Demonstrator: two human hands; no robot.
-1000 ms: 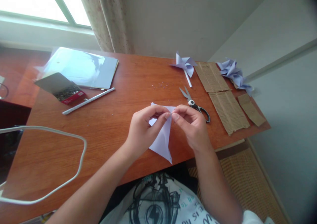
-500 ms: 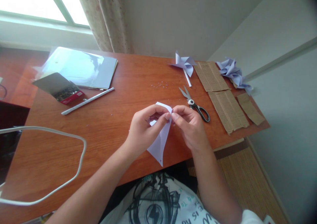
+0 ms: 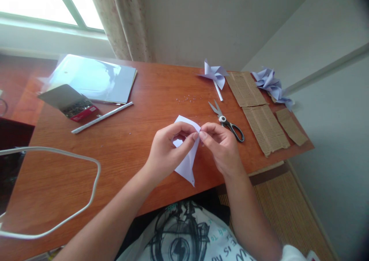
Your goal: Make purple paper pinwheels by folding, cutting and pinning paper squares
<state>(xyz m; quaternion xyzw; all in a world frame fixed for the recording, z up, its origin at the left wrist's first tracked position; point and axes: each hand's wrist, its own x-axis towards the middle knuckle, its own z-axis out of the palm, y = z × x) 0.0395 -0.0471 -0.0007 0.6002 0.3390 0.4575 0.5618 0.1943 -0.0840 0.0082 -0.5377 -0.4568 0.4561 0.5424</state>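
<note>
A sheet of pale paper (image 3: 186, 165) hangs bent between my hands above the table's near edge. My left hand (image 3: 170, 145) pinches it between thumb and forefinger at its upper right. My right hand (image 3: 220, 145) pinches the same spot from the other side, its fingertips touching those of the left. Whatever small thing may sit between the fingertips is hidden. Just beyond my right hand lies a pair of scissors (image 3: 226, 122) with black handles, blades parted and pointing away.
A paper pinwheel (image 3: 215, 74) on a white stick lies at the back, near corrugated cardboard (image 3: 265, 130) and more folded paper (image 3: 271, 84). On the left are an open small box (image 3: 77, 109), a rolled paper stick (image 3: 102, 118), a glossy folder (image 3: 95, 78) and a white cable (image 3: 96, 176).
The paper has turned slightly: its lower tip has swung right and up, and its upper corner has shifted left. Both hands keep their pinch in nearly the same place.
</note>
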